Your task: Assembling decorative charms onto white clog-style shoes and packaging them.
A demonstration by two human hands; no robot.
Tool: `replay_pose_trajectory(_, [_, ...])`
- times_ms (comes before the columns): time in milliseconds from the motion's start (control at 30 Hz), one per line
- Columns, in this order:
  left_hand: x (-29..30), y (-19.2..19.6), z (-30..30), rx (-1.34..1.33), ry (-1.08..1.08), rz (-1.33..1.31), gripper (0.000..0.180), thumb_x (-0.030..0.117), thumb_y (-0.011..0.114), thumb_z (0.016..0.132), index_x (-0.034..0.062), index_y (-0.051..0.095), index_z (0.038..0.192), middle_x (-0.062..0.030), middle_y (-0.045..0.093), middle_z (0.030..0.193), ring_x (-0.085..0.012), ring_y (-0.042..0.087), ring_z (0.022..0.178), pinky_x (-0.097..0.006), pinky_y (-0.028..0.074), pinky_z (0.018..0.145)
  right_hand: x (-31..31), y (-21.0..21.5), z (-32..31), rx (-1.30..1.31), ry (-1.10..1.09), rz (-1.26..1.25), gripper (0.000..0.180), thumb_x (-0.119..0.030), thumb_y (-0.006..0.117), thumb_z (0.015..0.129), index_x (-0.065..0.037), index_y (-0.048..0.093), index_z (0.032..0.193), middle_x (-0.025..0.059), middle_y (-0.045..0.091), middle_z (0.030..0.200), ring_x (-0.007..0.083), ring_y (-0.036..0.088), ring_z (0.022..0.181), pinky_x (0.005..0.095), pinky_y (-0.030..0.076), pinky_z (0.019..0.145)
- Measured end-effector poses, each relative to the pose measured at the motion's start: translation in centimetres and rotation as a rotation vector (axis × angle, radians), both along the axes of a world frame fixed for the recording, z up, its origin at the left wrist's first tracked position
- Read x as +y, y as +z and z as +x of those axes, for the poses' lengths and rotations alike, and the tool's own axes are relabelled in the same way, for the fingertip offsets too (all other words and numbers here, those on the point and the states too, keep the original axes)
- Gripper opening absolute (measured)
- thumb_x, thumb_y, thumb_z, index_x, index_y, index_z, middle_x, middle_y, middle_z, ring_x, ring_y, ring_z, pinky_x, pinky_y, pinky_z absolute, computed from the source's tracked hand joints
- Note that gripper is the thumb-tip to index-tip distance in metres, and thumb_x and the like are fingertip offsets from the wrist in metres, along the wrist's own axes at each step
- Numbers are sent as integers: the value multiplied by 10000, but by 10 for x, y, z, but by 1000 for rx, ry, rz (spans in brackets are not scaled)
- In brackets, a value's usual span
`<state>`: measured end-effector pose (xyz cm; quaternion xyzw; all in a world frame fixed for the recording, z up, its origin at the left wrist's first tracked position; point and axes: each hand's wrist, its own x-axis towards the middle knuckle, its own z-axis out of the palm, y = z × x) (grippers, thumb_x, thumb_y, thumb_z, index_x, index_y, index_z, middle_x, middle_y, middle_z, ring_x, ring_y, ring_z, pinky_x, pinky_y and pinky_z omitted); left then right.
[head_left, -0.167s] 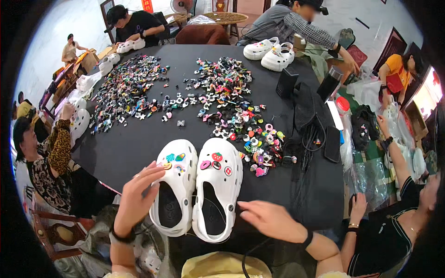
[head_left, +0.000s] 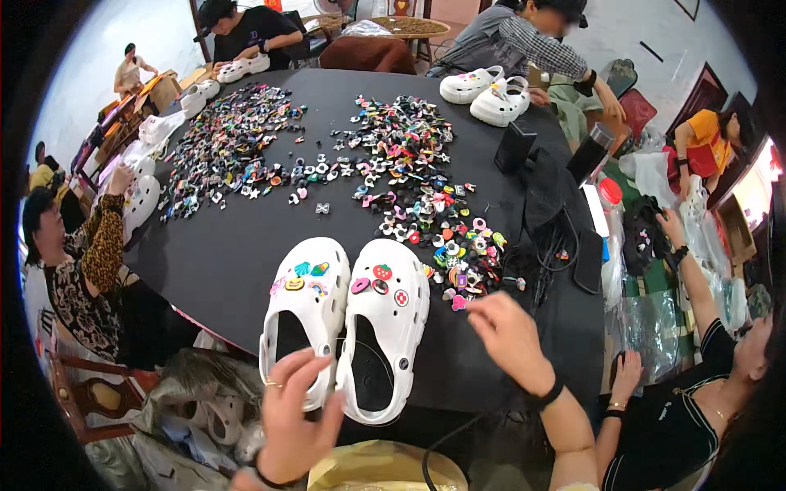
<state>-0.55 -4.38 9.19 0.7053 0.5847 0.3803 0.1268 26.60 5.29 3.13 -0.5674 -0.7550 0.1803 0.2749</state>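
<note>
Head view. Two white clogs (head_left: 378,303) lie side by side near the near edge of the surface (head_left: 221,262), toes toward the far edge. Left clog carries a blue shell charm (head_left: 302,268), a yellow one, a rainbow and others; right clog carries a strawberry charm (head_left: 382,272), a pink ring, a dark round one and a red-and-white one.

My left hand (head_left: 301,416) is above the heel of the left clog, fingers loosely spread, nothing seen in it. My right hand (head_left: 509,335) is right of the clogs, fingers bent and close together, fingertips just beside a pink charm (head_left: 459,303) at the near end of a charm heap (head_left: 409,155). Cannot tell whether it grips anything.

A second charm heap (head_left: 233,139) lies toward the far left. A black phone (head_left: 588,262) lies by the right edge; another white pair (head_left: 501,105) stands at the far right.
</note>
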Motion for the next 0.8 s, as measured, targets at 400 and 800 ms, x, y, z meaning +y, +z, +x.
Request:
replay_pose_trajectory(400, [40, -67, 4, 139, 269, -151, 583, 93, 665, 620, -109, 412, 1105, -273, 490, 994, -434, 500, 932, -438, 446, 772, 56, -51, -15, -110, 58, -4, 165, -159, 665, 751, -69, 545, 819, 86, 543, 870, 270, 571, 825, 379, 479, 688])
replay_pose_trajectory(800, [75, -26, -84, 420, -287, -219, 463, 59, 614, 637, -5, 511, 1083, -195, 584, 991, -362, 559, 941, -416, 471, 783, 66, -41, 20, 884, -69, -222, 111, -125, 528, 906, -25, 510, 951, 32, 569, 755, 72, 532, 578, 207, 441, 543])
